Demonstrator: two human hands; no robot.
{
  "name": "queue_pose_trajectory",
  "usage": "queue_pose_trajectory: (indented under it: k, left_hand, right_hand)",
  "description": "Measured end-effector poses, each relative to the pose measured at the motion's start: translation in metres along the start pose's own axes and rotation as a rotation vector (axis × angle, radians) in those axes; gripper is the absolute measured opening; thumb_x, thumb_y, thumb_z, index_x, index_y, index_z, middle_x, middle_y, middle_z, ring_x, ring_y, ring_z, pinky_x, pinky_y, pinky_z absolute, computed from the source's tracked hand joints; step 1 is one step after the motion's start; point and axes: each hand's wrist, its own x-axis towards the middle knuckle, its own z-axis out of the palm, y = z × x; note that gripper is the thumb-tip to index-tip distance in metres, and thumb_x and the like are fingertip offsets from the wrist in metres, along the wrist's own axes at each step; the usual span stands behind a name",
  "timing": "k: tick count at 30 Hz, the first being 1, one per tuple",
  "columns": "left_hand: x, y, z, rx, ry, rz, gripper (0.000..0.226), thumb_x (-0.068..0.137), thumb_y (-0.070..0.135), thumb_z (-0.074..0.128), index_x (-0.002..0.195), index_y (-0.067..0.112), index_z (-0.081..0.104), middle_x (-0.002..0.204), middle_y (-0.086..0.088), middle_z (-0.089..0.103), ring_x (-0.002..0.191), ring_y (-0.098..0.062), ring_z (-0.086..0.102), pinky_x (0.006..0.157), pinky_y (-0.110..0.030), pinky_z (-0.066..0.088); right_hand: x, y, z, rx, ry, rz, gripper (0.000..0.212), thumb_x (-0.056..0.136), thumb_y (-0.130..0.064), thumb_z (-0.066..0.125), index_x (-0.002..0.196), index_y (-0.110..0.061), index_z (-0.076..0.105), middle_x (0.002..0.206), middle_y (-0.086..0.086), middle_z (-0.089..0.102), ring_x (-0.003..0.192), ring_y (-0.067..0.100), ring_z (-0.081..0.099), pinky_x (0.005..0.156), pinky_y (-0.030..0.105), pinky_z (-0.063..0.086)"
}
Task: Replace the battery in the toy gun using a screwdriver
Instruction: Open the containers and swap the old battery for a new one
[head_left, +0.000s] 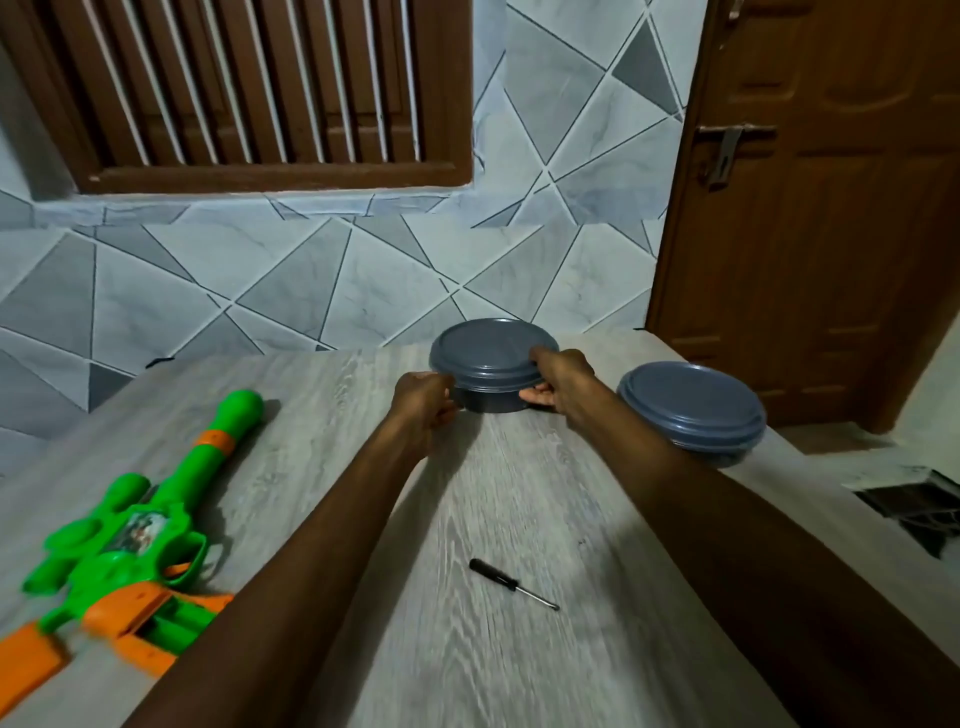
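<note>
On the table, far left: one toy gun (119, 540), glossy green plastic with orange bands and an orange stock, long round barrel with a bulb-shaped end, a picture sticker on its side; it lies flat, well apart from both my hands.
Table: one table (519, 649) with a pale grey wood-grain top, smooth and matte, edge running along the tiled wall.
Left hand: my left hand (423, 408) is curled against the left side of the nearer bowl, fingers wrapped on its wall just under the lid rim.
Bowl between my hands: one round bowl (491, 402), dark grey plastic, closed by a flat lid (491, 345) with a raised ring; it stands near the far edge of the table.
Screwdriver: one small screwdriver (514, 583), black ribbed handle and thin shiny metal shaft, lying loose on the table between my forearms, nearer to me than the bowl, touched by neither hand.
Right hand: my right hand (558, 382) clamps the right side of the same bowl, thumb on the lid edge, fingers under the rim.
Hands together: set apart, one on each side of the bowl, both gripping it.
Second bowl: one more lidded bowl (693, 408), same grey plastic and round shape, at the right table edge, just beside my right forearm.
Count: two bowls, one screwdriver, one gun.
</note>
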Motion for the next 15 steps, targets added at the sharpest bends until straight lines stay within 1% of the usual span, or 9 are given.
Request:
queue_pose_trajectory:
  k: [1, 2, 5, 6, 8, 9, 10, 12, 15]
  left_hand:
    - [-0.001, 0.0, -0.003, 0.004, 0.018, 0.008, 0.013, 0.095, 0.017, 0.057, 0.105, 0.01, 0.06, 0.083, -0.005, 0.057, 0.076, -0.017, 0.057, 0.072, -0.03, 0.05]
    - [-0.002, 0.001, -0.007, 0.007, 0.047, 0.021, 0.021, 0.094, 0.023, 0.06, 0.111, 0.011, 0.058, 0.092, -0.004, 0.057, 0.082, -0.019, 0.056, 0.077, -0.032, 0.049]
    - [-0.009, 0.005, -0.027, 0.01, 0.112, 0.058, 0.061, 0.086, 0.044, 0.068, 0.133, 0.012, 0.047, 0.12, -0.006, 0.052, 0.104, -0.026, 0.052, 0.084, -0.039, 0.047]
    - [-0.014, 0.006, -0.035, 0.006, 0.103, 0.052, 0.063, 0.083, 0.048, 0.069, 0.133, 0.015, 0.047, 0.123, -0.006, 0.053, 0.105, -0.028, 0.053, 0.083, -0.041, 0.048]
    - [-0.029, 0.012, -0.05, 0.003, 0.022, 0.017, 0.047, 0.083, 0.047, 0.067, 0.117, 0.017, 0.055, 0.107, -0.003, 0.059, 0.094, -0.025, 0.055, 0.079, -0.038, 0.049]
    - [-0.036, 0.014, -0.057, 0.003, -0.032, -0.013, 0.042, 0.082, 0.047, 0.068, 0.11, 0.017, 0.059, 0.1, -0.003, 0.062, 0.092, -0.024, 0.057, 0.083, -0.037, 0.05]
    - [-0.044, 0.016, -0.066, -0.002, -0.093, -0.045, 0.045, 0.079, 0.048, 0.071, 0.109, 0.017, 0.063, 0.099, -0.005, 0.067, 0.094, -0.026, 0.062, 0.09, -0.039, 0.05]
    - [-0.054, 0.016, -0.078, -0.026, -0.205, -0.084, 0.055, 0.075, 0.048, 0.073, 0.119, 0.016, 0.064, 0.107, -0.008, 0.072, 0.101, -0.029, 0.066, 0.101, -0.045, 0.047]
    - [-0.075, 0.012, -0.092, -0.07, -0.265, -0.036, 0.048, 0.084, 0.042, 0.065, 0.125, 0.016, 0.062, 0.114, -0.011, 0.07, 0.101, -0.029, 0.065, 0.104, -0.048, 0.043]
  right_hand:
    - [-0.005, 0.0, -0.002, -0.019, -0.006, -0.01, 0.044, 0.092, -0.022, 0.061, 0.127, 0.003, 0.052, 0.1, 0.017, 0.057, 0.081, 0.028, 0.064, 0.044, 0.029, 0.057]
    - [-0.012, 0.002, -0.004, -0.045, -0.015, -0.023, 0.043, 0.092, -0.023, 0.061, 0.126, 0.003, 0.052, 0.1, 0.017, 0.057, 0.08, 0.028, 0.064, 0.045, 0.028, 0.057]
    - [-0.042, 0.007, -0.013, -0.104, -0.063, -0.054, 0.038, 0.093, -0.025, 0.061, 0.119, 0.002, 0.056, 0.085, 0.013, 0.059, 0.063, 0.022, 0.065, 0.054, 0.029, 0.06]
    - [-0.053, 0.01, -0.018, -0.107, -0.09, -0.055, 0.035, 0.093, -0.026, 0.061, 0.116, 0.001, 0.058, 0.08, 0.012, 0.059, 0.059, 0.021, 0.065, 0.057, 0.03, 0.061]
    - [-0.079, 0.014, -0.027, -0.096, -0.168, -0.061, 0.025, 0.094, -0.025, 0.06, 0.106, -0.003, 0.061, 0.073, 0.009, 0.059, 0.057, 0.019, 0.064, 0.062, 0.033, 0.061]
    - [-0.092, 0.016, -0.032, -0.089, -0.212, -0.07, 0.02, 0.095, -0.024, 0.059, 0.101, -0.005, 0.061, 0.071, 0.008, 0.058, 0.058, 0.018, 0.063, 0.065, 0.034, 0.061]
    - [-0.107, 0.017, -0.036, -0.085, -0.255, -0.078, 0.017, 0.095, -0.023, 0.058, 0.097, -0.006, 0.06, 0.072, 0.008, 0.057, 0.059, 0.018, 0.062, 0.066, 0.035, 0.062]
    - [-0.129, 0.017, -0.045, -0.09, -0.327, -0.089, 0.014, 0.095, -0.022, 0.057, 0.093, -0.008, 0.057, 0.072, 0.01, 0.058, 0.06, 0.019, 0.062, 0.068, 0.036, 0.062]
    - [-0.159, 0.015, -0.052, -0.159, -0.373, -0.09, 0.015, 0.093, -0.023, 0.06, 0.093, -0.008, 0.057, 0.071, 0.009, 0.06, 0.059, 0.019, 0.064, 0.073, 0.038, 0.062]
